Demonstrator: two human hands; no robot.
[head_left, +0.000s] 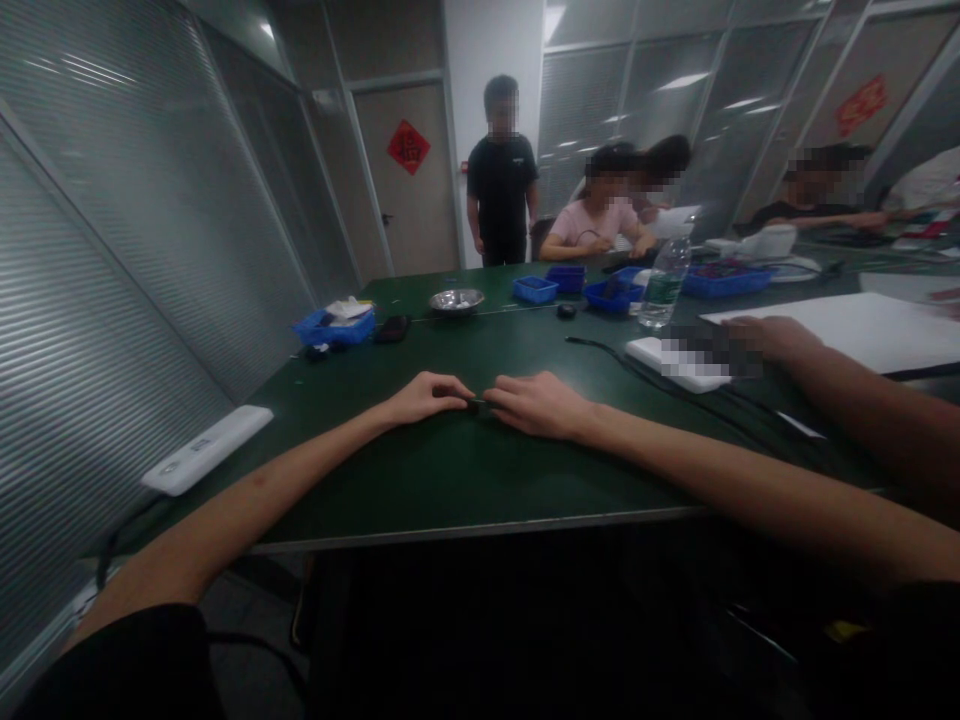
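The left sleeve, short, black and plain, is seen on the near side of the bench, toward its left end; the right sleeve, also black, is mostly lost in shadow toward the other end. The right forearm is bared down to the right hand; the left forearm, marked by one small round spot, is bared down to the left hand.

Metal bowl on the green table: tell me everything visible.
The metal bowl is round, shallow and silver-coloured, with a shiny, steel-like surface. It sits upright on the green table, beyond the left hand and right hand, between a dark object and a small blue tray. Neither hand touches it. Bright specks show inside; contents or reflections, I can't tell.
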